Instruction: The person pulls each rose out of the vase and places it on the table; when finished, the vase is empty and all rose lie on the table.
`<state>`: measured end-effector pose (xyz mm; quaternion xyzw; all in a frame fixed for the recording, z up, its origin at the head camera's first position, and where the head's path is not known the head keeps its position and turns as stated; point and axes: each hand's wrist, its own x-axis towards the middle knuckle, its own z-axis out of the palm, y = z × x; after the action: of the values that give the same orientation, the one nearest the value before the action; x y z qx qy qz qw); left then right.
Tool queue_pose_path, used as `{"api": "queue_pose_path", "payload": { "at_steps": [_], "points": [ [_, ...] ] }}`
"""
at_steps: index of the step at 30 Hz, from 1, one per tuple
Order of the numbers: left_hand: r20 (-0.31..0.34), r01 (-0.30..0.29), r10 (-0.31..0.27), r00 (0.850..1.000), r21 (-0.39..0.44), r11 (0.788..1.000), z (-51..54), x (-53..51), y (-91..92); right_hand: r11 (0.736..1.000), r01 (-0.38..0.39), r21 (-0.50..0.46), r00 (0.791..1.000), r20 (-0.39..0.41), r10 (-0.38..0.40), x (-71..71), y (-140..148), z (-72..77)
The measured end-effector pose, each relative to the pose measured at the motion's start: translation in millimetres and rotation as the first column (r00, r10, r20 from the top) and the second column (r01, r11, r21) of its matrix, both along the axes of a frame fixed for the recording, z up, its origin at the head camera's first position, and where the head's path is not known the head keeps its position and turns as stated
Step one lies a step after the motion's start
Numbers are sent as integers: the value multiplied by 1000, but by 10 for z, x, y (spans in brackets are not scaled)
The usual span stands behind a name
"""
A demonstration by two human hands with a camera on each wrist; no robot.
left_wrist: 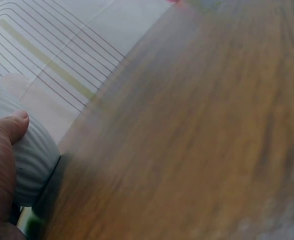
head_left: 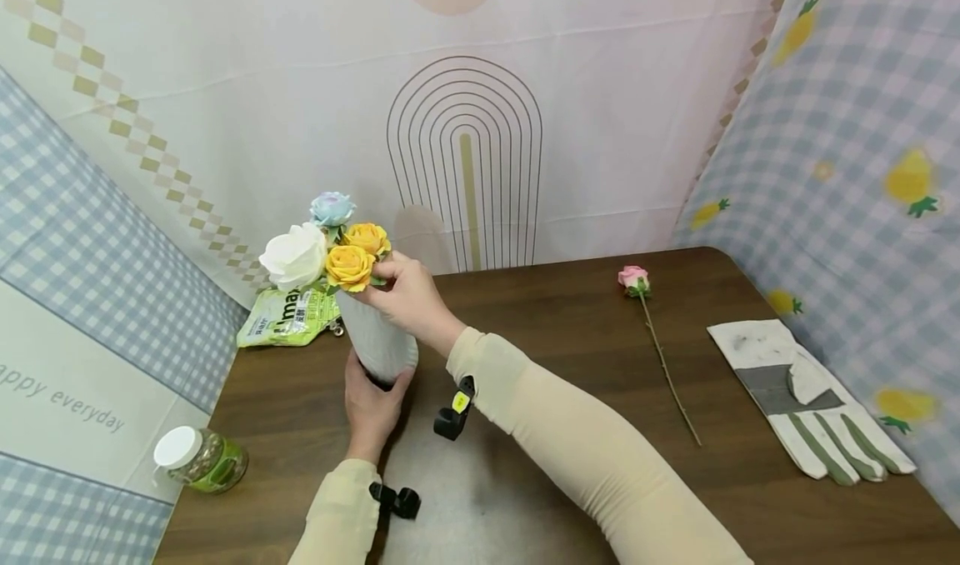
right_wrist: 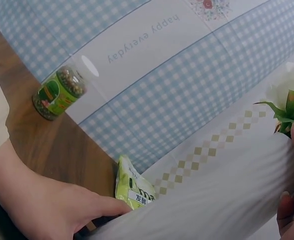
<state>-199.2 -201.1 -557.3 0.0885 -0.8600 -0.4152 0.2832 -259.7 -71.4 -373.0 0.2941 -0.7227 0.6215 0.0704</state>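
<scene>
Two sleeves [head_left: 585, 448], left fingers [head_left: 354, 373] curled round one vase [head_left: 375, 338], right fingers [head_left: 390, 270] pinching one of two yellow roses [head_left: 349, 267]

- what clothing shows?
- cream long sleeves [head_left: 600, 440], softly creased, with wrinkled cuffs [head_left: 471, 357].
- anything strapped on?
- a black wrist mount [head_left: 406, 502] at either cuff, blocky and angular; the right one carries a small bright-yellow label [head_left: 460, 402].

Kinda homey spot tbh, but can't tell if it's an actual home: creased pale arch-print cloth [head_left: 600, 140] hangs behind a wood-grain counter [head_left: 540, 323], fruit-print gingham [head_left: 847, 98] on the right, "happy everyday" lettering [head_left: 62, 396] on the left, plus a vase [head_left: 381, 340] of flowers [head_left: 350, 267].
</scene>
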Motion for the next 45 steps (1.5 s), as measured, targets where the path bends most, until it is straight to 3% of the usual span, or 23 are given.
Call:
{"api": "queue_pose_path", "payload": {
  "at_steps": [11,18,26,34,39,45],
  "points": [
    [3,1,-1,1000,-3,1000,12,0,0,998,-48,-35,999,-16,47,-27,32,20],
    [15,3,-3,1000,-6,1000,-8,-6,-2,999,-30,-41,999,-44,29,-64,88,32],
    [7,-5,5,1000,-3,1000,-4,-16,-3,992,-52,-111,997,46,57,-98,136,79],
    [-12,-14,14,1000,-16,1000,-7,-26,0,975,-57,-214,996,61,71,-105,182,202],
    [-14,-12,11,1000,-17,1000,0,-18,-8,983,-67,-173,996,51,76,-91,213,151],
    [10,-11,11,1000,-25,1000,-12,-14,-15,996,-77,-50,994,-79,73,-91,200,36]
  ]
}}
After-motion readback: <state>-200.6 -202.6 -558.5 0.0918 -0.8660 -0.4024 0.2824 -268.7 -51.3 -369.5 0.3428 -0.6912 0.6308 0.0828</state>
